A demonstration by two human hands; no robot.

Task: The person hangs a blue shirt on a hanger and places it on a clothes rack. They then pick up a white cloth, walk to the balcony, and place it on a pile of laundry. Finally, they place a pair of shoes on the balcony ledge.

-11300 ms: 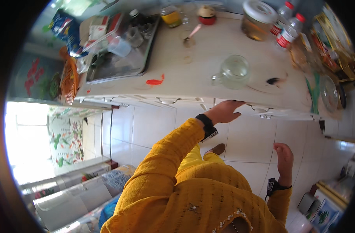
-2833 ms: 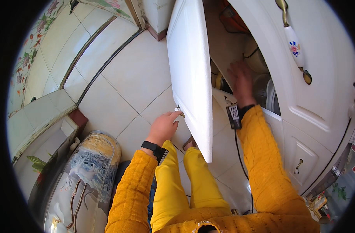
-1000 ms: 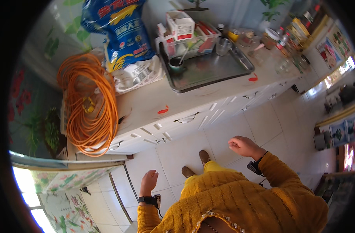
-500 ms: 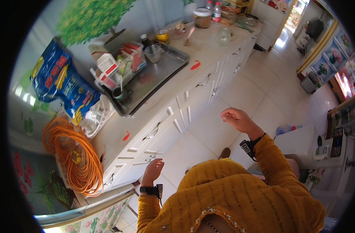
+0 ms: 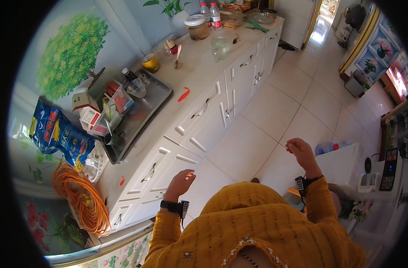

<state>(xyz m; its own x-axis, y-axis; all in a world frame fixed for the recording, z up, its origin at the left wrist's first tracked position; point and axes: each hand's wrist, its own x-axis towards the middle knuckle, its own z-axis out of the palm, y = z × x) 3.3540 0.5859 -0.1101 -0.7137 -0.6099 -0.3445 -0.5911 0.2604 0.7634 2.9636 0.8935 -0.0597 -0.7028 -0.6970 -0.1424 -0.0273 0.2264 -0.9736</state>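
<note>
Loosely bent, empty fingers show on my left hand (image 5: 180, 184), which hangs in front of the white cabinet drawers (image 5: 159, 169). Over the tiled floor (image 5: 246, 134), my right hand (image 5: 302, 154) is raised with its fingers half curled and nothing seen in them. Neither hand touches anything. On the counter to the left lies a dark metal tray (image 5: 147, 114). It bears a clear cup (image 5: 136, 88), a dark mug (image 5: 111, 139), a dark bottle (image 5: 129, 74) and a plastic box (image 5: 118, 102) of small packets. Beside the box leans an opened white carton (image 5: 90, 117).
A blue bag (image 5: 61, 134) and a coil of orange hose or cable (image 5: 81, 201) occupy the counter's near end. Farther along stand a lidded jar (image 5: 197, 27), a glass jug (image 5: 219, 48) and plastic bottles (image 5: 215, 17). At right are a white cabinet (image 5: 340, 165) and a grey bin (image 5: 355, 84).
The view has shifted, with the counter's far end now nearer. My right hand has moved outward to the right and slightly down; my left hand stays bent near the drawers.
</note>
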